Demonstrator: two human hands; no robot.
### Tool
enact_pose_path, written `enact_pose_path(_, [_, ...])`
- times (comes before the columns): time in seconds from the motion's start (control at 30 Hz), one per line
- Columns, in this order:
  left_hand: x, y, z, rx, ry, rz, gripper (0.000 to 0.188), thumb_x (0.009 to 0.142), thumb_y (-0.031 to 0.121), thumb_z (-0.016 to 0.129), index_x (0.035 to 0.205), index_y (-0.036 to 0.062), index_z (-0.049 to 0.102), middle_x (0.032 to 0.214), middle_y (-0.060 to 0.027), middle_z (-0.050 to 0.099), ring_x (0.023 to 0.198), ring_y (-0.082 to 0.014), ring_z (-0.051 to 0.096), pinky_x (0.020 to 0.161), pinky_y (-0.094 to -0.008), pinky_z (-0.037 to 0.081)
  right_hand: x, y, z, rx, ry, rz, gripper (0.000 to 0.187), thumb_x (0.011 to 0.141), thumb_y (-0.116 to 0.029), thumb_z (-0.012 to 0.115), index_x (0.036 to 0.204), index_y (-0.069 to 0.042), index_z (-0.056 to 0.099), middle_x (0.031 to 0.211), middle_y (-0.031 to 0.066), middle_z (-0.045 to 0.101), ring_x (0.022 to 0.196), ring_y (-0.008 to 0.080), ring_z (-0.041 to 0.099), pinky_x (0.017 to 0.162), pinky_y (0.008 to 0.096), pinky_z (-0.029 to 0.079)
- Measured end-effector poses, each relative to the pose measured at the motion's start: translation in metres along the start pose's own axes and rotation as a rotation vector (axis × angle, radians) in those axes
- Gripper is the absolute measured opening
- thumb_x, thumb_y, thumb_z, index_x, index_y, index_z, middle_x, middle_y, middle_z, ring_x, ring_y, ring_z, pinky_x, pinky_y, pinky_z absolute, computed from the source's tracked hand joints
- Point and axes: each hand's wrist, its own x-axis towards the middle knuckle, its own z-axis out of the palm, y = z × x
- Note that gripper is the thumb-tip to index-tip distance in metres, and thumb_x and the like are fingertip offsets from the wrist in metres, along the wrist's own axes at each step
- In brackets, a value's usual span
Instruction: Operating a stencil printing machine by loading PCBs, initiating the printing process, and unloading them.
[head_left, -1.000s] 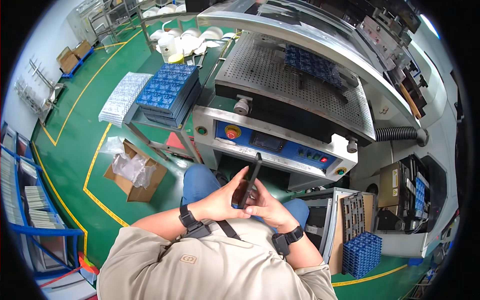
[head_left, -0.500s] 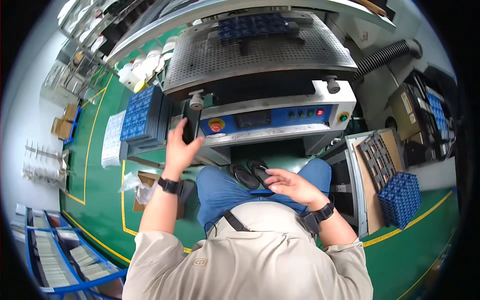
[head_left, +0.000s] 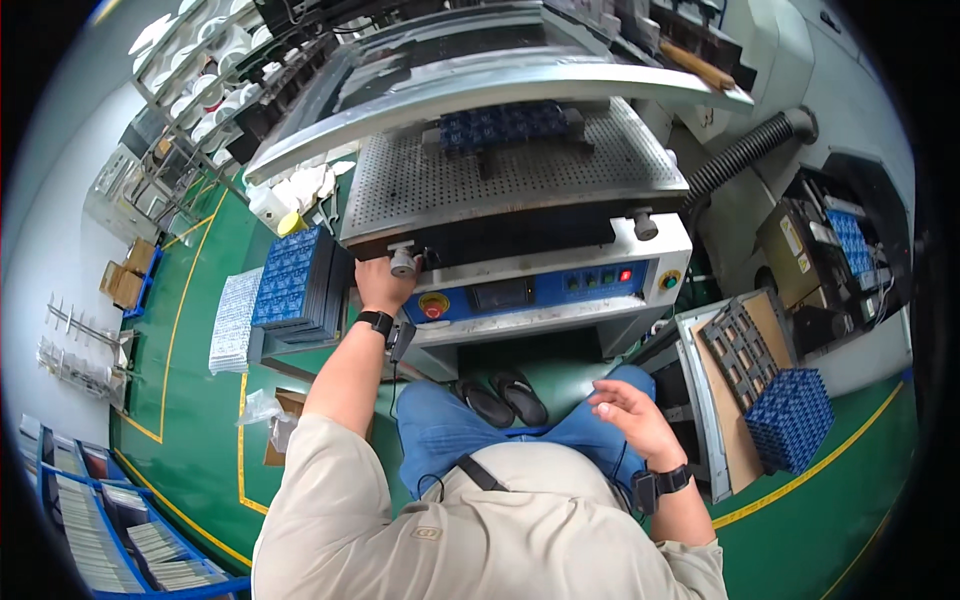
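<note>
Left hand outstretched beside grey knob

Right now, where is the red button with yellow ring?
In the head view, the red button is at the left end of the blue panel, right of the left hand.

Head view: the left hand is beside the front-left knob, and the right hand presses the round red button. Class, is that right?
Not quite: the right hand presses no button; the head view shows it over the right thigh, away from the round red button. The left hand is indeed beside the front-left knob.
</note>
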Motion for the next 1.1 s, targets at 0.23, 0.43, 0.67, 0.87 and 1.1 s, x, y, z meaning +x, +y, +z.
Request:
enact_pose_path(0.23, [-0.005, -0.001, 0.003, -0.035, 0.035, -0.027, 0.034, 0.076, 0.031, 0.075, 0.100, 0.0079, 0.068, 0.099, -0.0151, 0.066, 0.093, -0.0411, 0.060, 0.084, -0.0506, 0.047, 0.026, -0.044, 0.019, -0.130, -0.003, -0.107, 0.041, 0.096, -0.013, 0.067, 0.134, -0.002, 0.056, 0.115, 0.0085, 0.068, 0.106, 0.0141, 0.062, 0.092, 0.0301, 0.051])
enact_pose_path(0.43, [-0.002, 0.011, -0.023, -0.160, 0.084, -0.024, 0.027, 0.077, 0.022, 0.073, 0.098, 0.0068, 0.066, 0.098, -0.0146, 0.064, 0.093, -0.0382, 0.059, 0.080, -0.0479, 0.048, 0.063, -0.162, 0.047, -0.852, 0.026, -0.567, 0.034, 0.091, -0.012, 0.071, 0.122, -0.001, 0.065, 0.103, 0.0079, 0.071, 0.095, 0.0161, 0.066, 0.086, 0.0308, 0.053])
enact_pose_path(0.67, [-0.051, 0.016, -0.124, -0.340, -0.131, 0.127, 0.027, 0.073, 0.016, 0.079, 0.095, 0.0059, 0.069, 0.103, -0.0132, 0.067, 0.096, -0.0357, 0.061, 0.087, -0.0454, 0.049, 0.163, -0.257, 0.017, -1.181, 0.398, -0.833, 0.020, 0.088, -0.012, 0.069, 0.105, -0.002, 0.071, 0.102, 0.0166, 0.071, 0.096, 0.0337, 0.068, 0.085, 0.0384, 0.053])
enact_pose_path(0.87, [-0.030, -0.021, -0.217, -0.266, 0.168, 0.080, 0.028, 0.073, 0.016, 0.081, 0.094, 0.0040, 0.067, 0.097, -0.0128, 0.068, 0.095, -0.0352, 0.062, 0.088, -0.0453, 0.048, 0.234, -0.282, -0.014, -1.405, 0.568, -0.718, 0.023, 0.089, -0.023, 0.063, 0.094, -0.004, 0.074, 0.095, 0.0213, 0.071, 0.090, 0.0409, 0.067, 0.081, 0.0470, 0.053])
enact_pose_path(1.1, [-0.014, -0.106, -0.199, 0.056, -0.062, -0.276, 0.056, 0.083, 0.042, 0.074, 0.127, 0.0089, 0.062, 0.139, -0.0179, 0.054, 0.132, -0.0404, 0.045, 0.109, -0.0538, 0.035, 0.278, -0.265, -0.021, -1.366, 0.642, -0.600, 0.032, 0.090, -0.030, 0.061, 0.093, 0.000, 0.072, 0.093, 0.0230, 0.071, 0.090, 0.0389, 0.067, 0.081, 0.0452, 0.052])
